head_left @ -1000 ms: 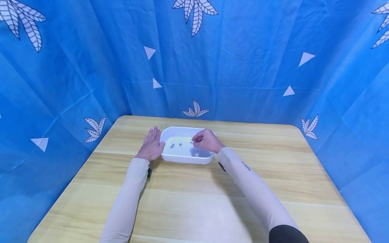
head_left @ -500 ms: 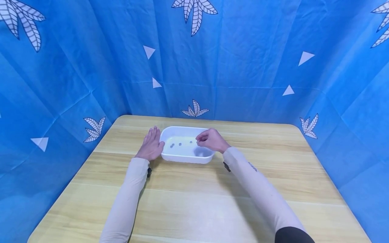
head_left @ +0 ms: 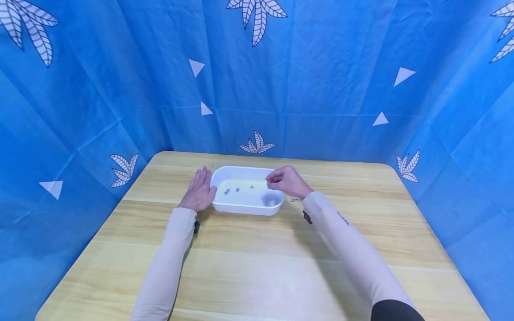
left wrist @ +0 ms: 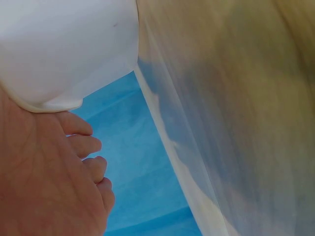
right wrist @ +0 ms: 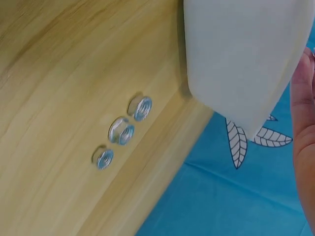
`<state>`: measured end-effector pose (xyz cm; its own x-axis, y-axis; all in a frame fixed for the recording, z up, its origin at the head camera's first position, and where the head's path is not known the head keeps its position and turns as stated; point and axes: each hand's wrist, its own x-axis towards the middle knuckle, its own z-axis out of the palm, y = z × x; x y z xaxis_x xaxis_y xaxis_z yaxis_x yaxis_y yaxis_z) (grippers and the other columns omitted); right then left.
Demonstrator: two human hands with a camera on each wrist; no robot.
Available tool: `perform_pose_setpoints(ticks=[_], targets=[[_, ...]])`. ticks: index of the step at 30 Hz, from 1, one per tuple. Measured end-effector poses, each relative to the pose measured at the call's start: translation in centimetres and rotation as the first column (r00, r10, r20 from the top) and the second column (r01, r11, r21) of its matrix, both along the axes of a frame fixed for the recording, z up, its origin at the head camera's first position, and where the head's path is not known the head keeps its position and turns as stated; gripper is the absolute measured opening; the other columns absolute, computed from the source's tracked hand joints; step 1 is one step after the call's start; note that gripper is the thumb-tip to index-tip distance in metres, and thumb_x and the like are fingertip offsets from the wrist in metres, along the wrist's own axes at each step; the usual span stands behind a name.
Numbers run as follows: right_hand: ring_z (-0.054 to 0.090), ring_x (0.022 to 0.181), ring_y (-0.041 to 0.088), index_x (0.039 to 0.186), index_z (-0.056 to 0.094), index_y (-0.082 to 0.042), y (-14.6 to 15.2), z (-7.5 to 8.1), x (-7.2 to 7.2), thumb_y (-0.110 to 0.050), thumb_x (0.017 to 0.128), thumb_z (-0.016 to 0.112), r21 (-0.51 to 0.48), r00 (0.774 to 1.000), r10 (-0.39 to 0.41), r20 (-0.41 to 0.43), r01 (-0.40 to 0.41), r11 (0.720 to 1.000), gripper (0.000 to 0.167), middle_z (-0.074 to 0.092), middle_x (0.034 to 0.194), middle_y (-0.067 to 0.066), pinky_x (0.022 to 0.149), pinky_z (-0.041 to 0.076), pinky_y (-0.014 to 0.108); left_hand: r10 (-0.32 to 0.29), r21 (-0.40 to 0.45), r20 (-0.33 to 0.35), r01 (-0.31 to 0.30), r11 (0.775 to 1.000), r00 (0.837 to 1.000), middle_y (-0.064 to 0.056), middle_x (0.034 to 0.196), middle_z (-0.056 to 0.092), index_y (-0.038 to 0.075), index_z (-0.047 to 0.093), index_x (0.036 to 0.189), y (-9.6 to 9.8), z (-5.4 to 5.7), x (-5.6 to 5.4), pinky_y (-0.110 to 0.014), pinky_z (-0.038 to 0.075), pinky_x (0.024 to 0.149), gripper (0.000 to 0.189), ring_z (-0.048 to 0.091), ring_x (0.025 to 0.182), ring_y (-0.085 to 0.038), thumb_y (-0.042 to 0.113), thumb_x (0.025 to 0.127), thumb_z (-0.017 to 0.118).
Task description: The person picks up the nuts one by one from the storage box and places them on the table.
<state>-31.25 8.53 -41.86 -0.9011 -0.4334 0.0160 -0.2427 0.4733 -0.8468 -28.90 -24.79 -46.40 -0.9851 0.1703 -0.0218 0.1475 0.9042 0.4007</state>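
A white rectangular tray [head_left: 245,208] stands on the table, with several small metal nuts [head_left: 237,189] on its floor. My left hand [head_left: 198,191] rests against the tray's left rim, fingers straight and thumb at the edge. In the left wrist view its palm [left wrist: 49,172] touches the white wall. Over the tray's right end, my right hand [head_left: 287,182] pinches a small silvery nut between thumb and fingertips; only a sliver of it shows. Outside the tray, in the right wrist view, three flange nuts [right wrist: 121,131] lie in a row on the wood.
The light wooden table [head_left: 257,263] reaches back to a blue curtain [head_left: 321,80] with white leaves and triangles, which also hangs at both sides. The right forearm's sleeve [head_left: 349,240] crosses above the table's right half.
My right hand has moved right and slightly up, from over the tray's inside to its right end, with the nut. Nuts on the table beside the tray have come into view. The left hand stays.
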Motion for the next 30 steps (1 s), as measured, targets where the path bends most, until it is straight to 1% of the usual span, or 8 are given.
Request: perform_pose_setpoints(ticks=[7, 11, 15, 20, 23, 30], targets=[[0.076, 0.100, 0.026, 0.118, 0.074, 0.004, 0.9, 0.2, 0.2, -0.005, 0.090, 0.076, 0.004, 1.000, 0.000, -0.002, 0.000, 1.000, 0.029, 0.078, 0.111, 0.020, 0.087, 0.064, 0.030, 0.004, -0.004, 0.012, -0.004, 1.000, 1.000, -0.020, 0.174, -0.010, -0.004, -0.002, 0.163, -0.1, 0.0, 0.1, -0.057, -0.001, 0.133, 0.071, -0.012, 0.162, -0.040, 0.034, 0.109, 0.025], [0.076, 0.098, 0.023, 0.117, 0.075, 0.001, 1.6, 0.6, 0.4, -0.006, 0.090, 0.076, 0.004, 1.000, -0.023, 0.009, 0.023, 1.000, 0.028, 0.078, 0.110, 0.019, 0.085, 0.064, 0.029, 0.001, -0.004, 0.005, -0.001, 1.000, 1.000, -0.020, 0.174, -0.010, -0.005, -0.001, 0.163, 0.0, 0.0, 0.1, -0.058, 0.000, 0.133, 0.072, -0.010, 0.162, -0.041, 0.034, 0.108, 0.023], [0.075, 0.095, 0.021, 0.116, 0.076, 0.001, 2.6, 0.8, 0.5, -0.005, 0.090, 0.076, -0.007, 0.999, -0.043, -0.009, 0.043, 0.999, 0.027, 0.078, 0.109, 0.020, 0.082, 0.063, 0.026, -0.004, 0.010, -0.001, 0.004, 1.000, 1.000, -0.022, 0.174, -0.007, -0.006, 0.001, 0.163, 0.0, 0.2, 0.1, -0.059, 0.002, 0.133, 0.073, -0.009, 0.162, -0.041, 0.035, 0.107, 0.023], [0.073, 0.092, 0.017, 0.116, 0.076, 0.002, 3.9, 0.6, 0.5, -0.005, 0.089, 0.076, -0.004, 0.998, -0.059, -0.023, 0.059, 0.998, 0.027, 0.078, 0.111, 0.020, 0.079, 0.061, 0.022, -0.001, 0.006, 0.016, 0.001, 1.000, 1.000, -0.020, 0.174, -0.009, -0.004, -0.002, 0.163, 0.0, 0.4, 0.0, -0.058, 0.000, 0.133, 0.074, -0.013, 0.162, -0.039, 0.037, 0.107, 0.022], [0.073, 0.090, 0.015, 0.116, 0.076, 0.002, 4.7, 0.5, 0.6, -0.006, 0.089, 0.076, -0.015, 0.998, -0.066, -0.014, 0.066, 0.998, 0.028, 0.078, 0.111, 0.020, 0.079, 0.061, 0.021, 0.001, 0.001, 0.022, -0.001, 1.000, 1.000, -0.019, 0.175, -0.010, -0.003, -0.002, 0.164, 0.0, 0.3, 0.0, -0.057, 0.001, 0.133, 0.074, -0.013, 0.162, -0.038, 0.038, 0.107, 0.022], [0.074, 0.087, 0.013, 0.112, 0.076, 0.004, 6.4, 0.1, 0.7, -0.005, 0.089, 0.077, -0.032, 0.995, -0.102, -0.010, 0.101, 0.994, 0.025, 0.078, 0.107, 0.021, 0.079, 0.062, 0.022, -0.004, 0.005, 0.022, 0.004, 1.000, 1.000, -0.020, 0.174, -0.009, -0.004, -0.002, 0.163, 0.1, 0.3, 0.0, -0.058, 0.001, 0.133, 0.074, -0.012, 0.162, -0.040, 0.037, 0.107, 0.022]])
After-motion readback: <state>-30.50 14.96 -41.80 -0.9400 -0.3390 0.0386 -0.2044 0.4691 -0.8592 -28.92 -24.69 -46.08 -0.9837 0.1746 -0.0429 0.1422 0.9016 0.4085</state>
